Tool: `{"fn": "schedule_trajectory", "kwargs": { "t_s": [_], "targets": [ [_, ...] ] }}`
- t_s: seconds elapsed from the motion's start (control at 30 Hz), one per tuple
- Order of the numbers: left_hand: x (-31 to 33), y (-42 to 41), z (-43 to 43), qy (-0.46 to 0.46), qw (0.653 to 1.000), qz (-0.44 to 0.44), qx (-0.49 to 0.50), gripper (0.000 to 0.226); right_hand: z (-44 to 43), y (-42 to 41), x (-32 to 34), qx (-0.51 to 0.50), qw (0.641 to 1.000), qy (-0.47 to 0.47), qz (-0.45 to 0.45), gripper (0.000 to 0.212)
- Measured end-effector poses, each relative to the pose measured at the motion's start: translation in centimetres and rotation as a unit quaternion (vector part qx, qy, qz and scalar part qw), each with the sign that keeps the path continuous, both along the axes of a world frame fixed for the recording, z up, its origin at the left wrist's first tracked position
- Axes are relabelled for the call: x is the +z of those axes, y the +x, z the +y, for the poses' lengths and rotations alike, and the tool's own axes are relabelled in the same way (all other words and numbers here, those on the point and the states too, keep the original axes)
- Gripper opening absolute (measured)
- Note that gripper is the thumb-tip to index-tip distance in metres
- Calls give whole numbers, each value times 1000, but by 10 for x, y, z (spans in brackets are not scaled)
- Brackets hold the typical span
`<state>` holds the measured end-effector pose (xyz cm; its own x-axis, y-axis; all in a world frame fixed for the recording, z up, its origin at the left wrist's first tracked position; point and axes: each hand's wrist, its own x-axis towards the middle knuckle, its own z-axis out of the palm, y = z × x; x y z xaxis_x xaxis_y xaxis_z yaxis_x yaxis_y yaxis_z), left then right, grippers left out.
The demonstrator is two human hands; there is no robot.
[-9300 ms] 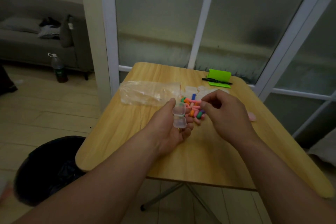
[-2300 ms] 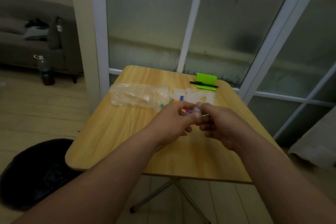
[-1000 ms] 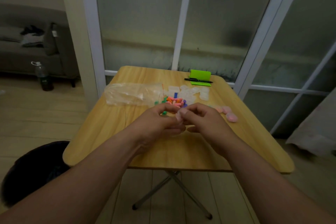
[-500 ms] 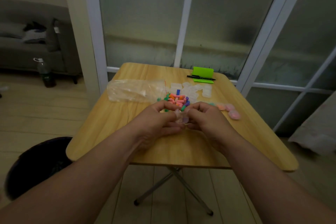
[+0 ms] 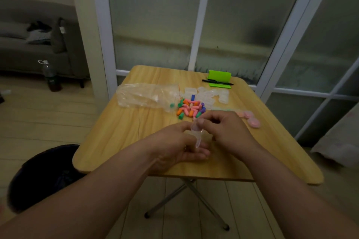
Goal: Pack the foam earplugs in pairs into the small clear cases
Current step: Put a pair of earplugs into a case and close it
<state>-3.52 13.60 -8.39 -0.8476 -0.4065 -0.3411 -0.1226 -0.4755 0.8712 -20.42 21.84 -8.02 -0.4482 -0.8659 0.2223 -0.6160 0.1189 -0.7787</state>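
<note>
**Case held between both hands above the near bench**

Forearms rise from the bottom edge, and your hands meet above the near half of the bench [image 5: 124, 136]. Your left hand [image 5: 174, 143] lies palm-up, its fingers [image 5: 202, 155] fairly straight beneath a small clear case [image 5: 196, 136] and its thumb up against it, so the case sits in that hold. Your right hand [image 5: 228, 132] has its fingers curled, and its thumb tip pinches the upper end of the same case. The case is tilted, with one end up at your right thumb and the other down on your left fingers. The light is too dim to tell whether anything is inside.

The bench is a pale wood top with rounded corners on crossed metal legs [image 5: 186, 198], standing on a light plank floor [image 5: 48, 122]. On the floor to your left, close to the bench's near corner, stands a black bin [image 5: 44, 172].

Just beyond your hands lies a loose pile of earplugs [image 5: 189, 108] in orange, pink, green, blue and purple. It sits at the mouth of a clear plastic bag [image 5: 145, 96] that lies flat to the left. Behind the pile is a cluster of loose cases [image 5: 211, 95]. To the right, near your right hand, is a short row of pink-tinted cases [image 5: 250, 119]. At the far edge sits a bright green holder [image 5: 219, 75] with a black pen [image 5: 217, 83] across its front.

Behind the bench rise frosted glass panels [image 5: 151, 25] in white frames. Far left is a grey sofa [image 5: 23, 50] with a bottle [image 5: 50, 75] on the floor before it. A pale cloth [image 5: 338, 141] shows at the right edge.
</note>
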Motion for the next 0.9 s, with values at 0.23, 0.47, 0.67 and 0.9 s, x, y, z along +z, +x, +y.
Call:
{"fn": "schedule_trajectory", "kwargs": {
  "t_s": [0.23,0.47,0.67,0.9],
  "targets": [
    [11,-1,0,-7,999,-28,33,50,-10,10,7,57,998,-28,-11,12],
    [14,2,-19,62,982,5,176,54,-16,-20,18,-147,980,-59,-123,17],
    [12,3,-29,115,973,34,198,53,-28,-27,-12,-145,986,51,62,5],
    [8,-3,-36,141,962,51,227,50,-40,-19,-19,-138,981,58,127,4]
  ]
}}
